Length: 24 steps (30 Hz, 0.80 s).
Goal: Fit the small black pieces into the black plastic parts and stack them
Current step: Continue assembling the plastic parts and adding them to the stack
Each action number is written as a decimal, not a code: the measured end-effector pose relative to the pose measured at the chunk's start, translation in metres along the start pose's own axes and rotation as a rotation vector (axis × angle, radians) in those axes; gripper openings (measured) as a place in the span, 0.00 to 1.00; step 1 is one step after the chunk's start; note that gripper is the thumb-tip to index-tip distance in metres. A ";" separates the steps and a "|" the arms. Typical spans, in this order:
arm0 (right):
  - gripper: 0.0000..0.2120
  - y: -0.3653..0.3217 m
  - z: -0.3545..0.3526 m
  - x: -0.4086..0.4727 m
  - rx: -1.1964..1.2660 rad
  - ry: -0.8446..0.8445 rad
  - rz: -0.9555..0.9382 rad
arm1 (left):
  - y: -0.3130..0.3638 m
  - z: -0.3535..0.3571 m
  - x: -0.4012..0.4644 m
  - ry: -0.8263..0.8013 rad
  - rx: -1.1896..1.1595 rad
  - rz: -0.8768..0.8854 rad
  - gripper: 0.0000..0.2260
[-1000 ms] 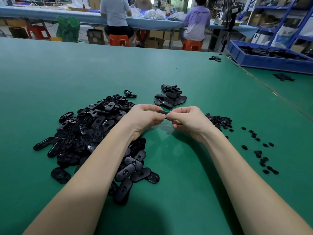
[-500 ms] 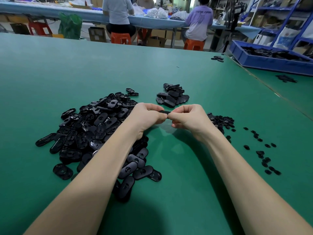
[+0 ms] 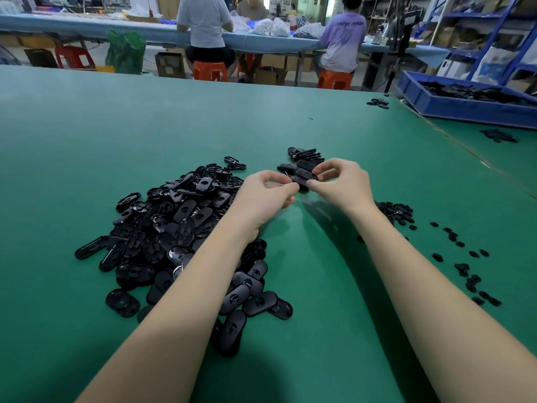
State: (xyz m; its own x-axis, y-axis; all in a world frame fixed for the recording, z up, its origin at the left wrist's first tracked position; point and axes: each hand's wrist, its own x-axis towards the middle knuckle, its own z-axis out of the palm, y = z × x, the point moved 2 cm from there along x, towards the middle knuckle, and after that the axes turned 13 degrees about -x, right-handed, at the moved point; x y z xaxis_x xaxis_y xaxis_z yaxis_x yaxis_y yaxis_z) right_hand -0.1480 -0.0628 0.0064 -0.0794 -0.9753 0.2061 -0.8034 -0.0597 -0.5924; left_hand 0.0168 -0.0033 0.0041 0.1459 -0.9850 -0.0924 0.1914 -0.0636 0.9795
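Over the green desk (image 3: 87, 141), the left hand (image 3: 266, 194) and the right hand (image 3: 343, 183) are meeting, and both are pinching one black plastic part (image 3: 302, 179) between thumb and fingertips. That part is sitting up in the air just in front of the small stack (image 3: 303, 161) of finished parts. I cannot tell if a small black piece is already going into it, because the fingers are hiding the middle. A big pile of black plastic parts (image 3: 180, 228) is lying under the left arm, and the small black pieces (image 3: 396, 212) are lying in a heap beside the right arm, with more loose pieces (image 3: 465, 263) spreading out nearby. To do this step well, I think the left hand should be keeping the part flat and steady while the right thumb is pushing the piece straight down into its hole. Pushing at a slant could be making the piece pop out or sit crooked. When it is sitting level, the part should be going gently on top of the stack, lined up the same way as the others, so the stack is not tipping over.
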 end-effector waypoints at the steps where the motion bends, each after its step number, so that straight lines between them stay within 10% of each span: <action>1: 0.06 -0.002 0.003 0.005 -0.033 -0.004 0.025 | -0.001 0.001 0.000 -0.021 0.024 -0.002 0.02; 24: 0.07 -0.119 0.078 0.048 -0.561 -0.246 -0.547 | -0.001 0.001 -0.008 -0.239 0.381 0.018 0.17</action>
State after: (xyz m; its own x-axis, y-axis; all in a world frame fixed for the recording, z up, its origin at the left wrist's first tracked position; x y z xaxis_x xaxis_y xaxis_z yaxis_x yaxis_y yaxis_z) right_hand -0.0104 -0.1195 0.0263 0.4883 -0.8618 0.1377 -0.8718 -0.4887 0.0331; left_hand 0.0146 0.0041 0.0044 -0.0910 -0.9931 -0.0742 -0.1870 -0.0561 0.9808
